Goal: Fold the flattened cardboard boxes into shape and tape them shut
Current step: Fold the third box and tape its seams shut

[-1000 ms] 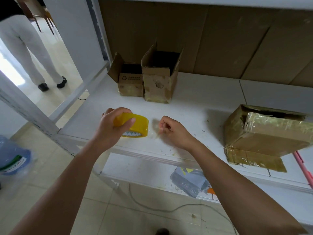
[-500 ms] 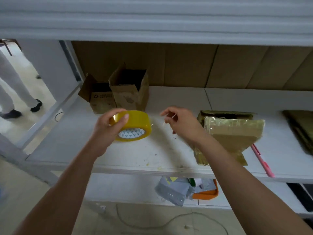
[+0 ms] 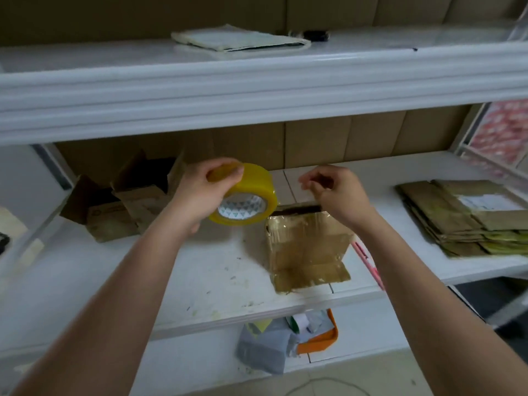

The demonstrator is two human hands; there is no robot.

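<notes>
Left hand (image 3: 200, 192) grips the tape roll (image 3: 245, 195) across its outer band, thumb on top, held in the air above the shelf (image 3: 200, 267). Right hand (image 3: 334, 192) is just beside the roll at 3 o'clock, thumb and forefinger pinched close; probably on the clear tape end, but no strip is visible, so I cannot tell.

Box (image 3: 307, 247) sits on the shelf below the right hand, at 5 o'clock from the roll. Already heavily taped, glossy, one flap splayed flat toward the shelf edge.

Flat stack (image 3: 463, 215) lies well apart at 3 o'clock. Two open boxes (image 3: 125, 201) at 9 o'clock.

Handling, judged:
- Roll: light, rigid, smooth. Grip through the core or across the band.
- Tape: thin, clings to itself. Keep it taut.
- Box: light, thin card, creased, slick where taped. Hold at corners and fold lines; panels will buckle under pressure.
</notes>
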